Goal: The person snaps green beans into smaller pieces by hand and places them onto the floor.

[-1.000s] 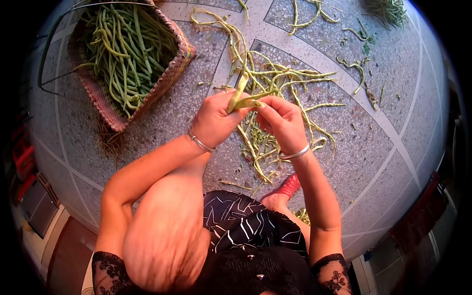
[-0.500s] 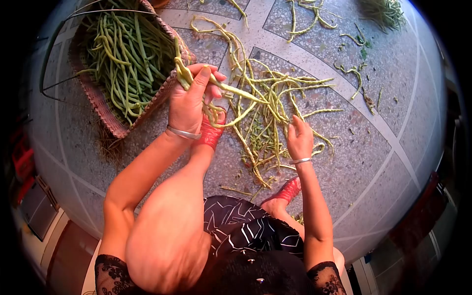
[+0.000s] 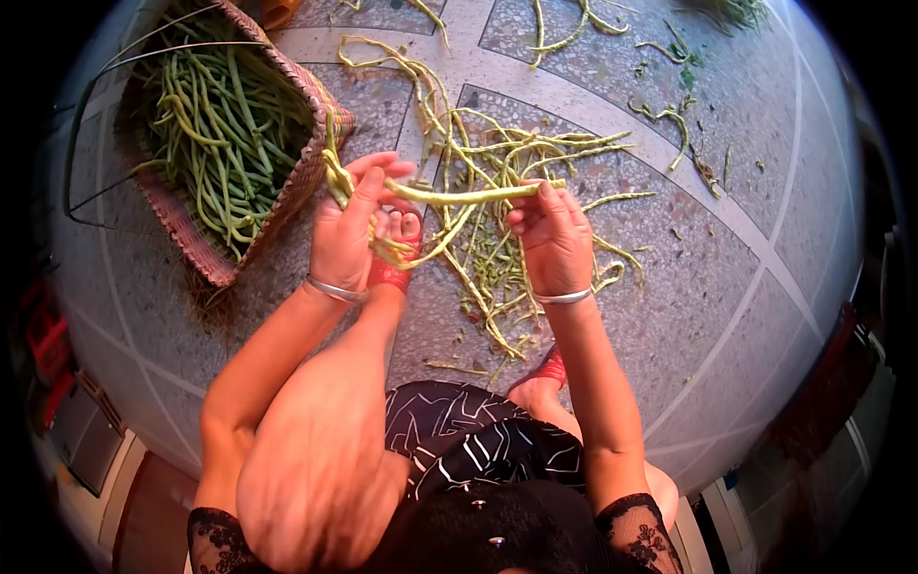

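Note:
My left hand (image 3: 346, 230) is closed around several yellowish-green long beans (image 3: 337, 180), whose ends hang out past the thumb and below the palm. One long bean (image 3: 464, 197) stretches straight across from it to my right hand (image 3: 557, 239). There, thumb and fingers pinch that bean close to its end. Under and beyond the hands, a loose tangle of pale long beans (image 3: 445, 120) lies on the floor. Small broken bits of bean (image 3: 492, 263) are scattered among them, beneath the stretched bean.
At the left stands a woven basket (image 3: 206, 260) with a wire handle (image 3: 73, 143), filled with green long beans (image 3: 215, 134). Stray beans and scraps (image 3: 684, 129) lie on the speckled stone floor (image 3: 708, 316) at the right. My sandalled feet (image 3: 392, 263) flank the pile.
My right hand has come up from the pile and now pinches the bean's end, holding it level. The left hand keeps its beans. The whole view has shifted slightly.

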{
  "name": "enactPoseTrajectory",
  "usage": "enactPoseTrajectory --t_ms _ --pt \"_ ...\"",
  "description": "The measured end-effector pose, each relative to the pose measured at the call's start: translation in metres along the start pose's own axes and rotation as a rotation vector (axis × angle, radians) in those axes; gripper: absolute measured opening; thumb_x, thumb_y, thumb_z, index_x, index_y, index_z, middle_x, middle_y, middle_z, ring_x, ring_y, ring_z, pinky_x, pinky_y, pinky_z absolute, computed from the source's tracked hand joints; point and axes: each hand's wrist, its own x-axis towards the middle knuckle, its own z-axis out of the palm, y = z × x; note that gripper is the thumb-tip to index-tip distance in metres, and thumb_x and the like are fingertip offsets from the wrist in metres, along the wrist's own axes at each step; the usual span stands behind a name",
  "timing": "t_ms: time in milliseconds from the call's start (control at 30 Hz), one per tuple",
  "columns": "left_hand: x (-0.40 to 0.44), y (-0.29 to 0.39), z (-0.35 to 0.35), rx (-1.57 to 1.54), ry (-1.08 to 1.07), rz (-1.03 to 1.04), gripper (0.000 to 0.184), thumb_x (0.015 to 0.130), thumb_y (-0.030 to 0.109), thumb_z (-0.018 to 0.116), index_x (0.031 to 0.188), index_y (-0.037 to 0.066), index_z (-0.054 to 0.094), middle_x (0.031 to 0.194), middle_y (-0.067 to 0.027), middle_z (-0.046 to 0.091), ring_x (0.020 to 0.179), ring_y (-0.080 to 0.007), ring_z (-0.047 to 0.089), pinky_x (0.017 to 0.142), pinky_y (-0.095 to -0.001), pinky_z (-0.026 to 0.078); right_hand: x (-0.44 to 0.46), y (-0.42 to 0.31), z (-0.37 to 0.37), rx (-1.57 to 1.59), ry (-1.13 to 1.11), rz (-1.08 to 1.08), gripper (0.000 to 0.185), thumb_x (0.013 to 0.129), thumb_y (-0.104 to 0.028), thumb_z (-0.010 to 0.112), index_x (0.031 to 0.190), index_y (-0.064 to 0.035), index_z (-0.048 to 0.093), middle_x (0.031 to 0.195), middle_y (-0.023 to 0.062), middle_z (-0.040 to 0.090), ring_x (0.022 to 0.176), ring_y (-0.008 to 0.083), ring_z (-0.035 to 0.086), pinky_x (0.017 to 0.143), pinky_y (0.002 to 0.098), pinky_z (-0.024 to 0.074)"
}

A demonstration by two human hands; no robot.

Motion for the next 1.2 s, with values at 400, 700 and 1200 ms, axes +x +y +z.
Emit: enactPoseTrajectory --t_ms 400,700,1200 --pt "-0.006 -0.003 0.02 0.207 -0.49 -0.286 0.024 0.09 0.02 0.051 0.105 0.0 0.056 0.088 -0.0025 0.059 0.073 -0.0069 0.054 0.068 -0.0211 0.044 0.016 -0.019 0.041 -0.568 -0.366 0.129 0.02 0.086 -0.018 0.056 0.085 0.0011 0.061 0.07 0.0024 0.061 0.062 0.0065 0.054 0.054 0.0222 0.0447" --pt "0.011 0.005 0.005 0.19 -0.414 -0.4 0.024 0.091 0.024 0.049 0.091 0.0 0.056 0.066 -0.0007 0.051 0.06 -0.0059 0.047 0.06 -0.0186 0.039 0.192 -0.027 -0.025 -1.658 -0.027 -0.533 0.033 0.081 -0.016 0.052 0.114 -0.0115 0.051 0.114 0.0112 0.052 0.101 0.0314 0.052 0.083 0.0398 0.0443" --pt "0.028 0.01 0.009 0.163 -0.269 -0.373 0.014 0.089 0.013 0.051 0.092 0.001 0.058 0.07 -0.0003 0.055 0.057 -0.0041 0.046 0.054 -0.017 0.039 0.178 -0.029 -0.013 -1.784 -0.207 -0.908 0.002 0.079 -0.007 0.052 0.079 -0.0059 0.051 0.076 0.0101 0.051 0.07 0.0265 0.056 0.059 0.0362 0.0472"
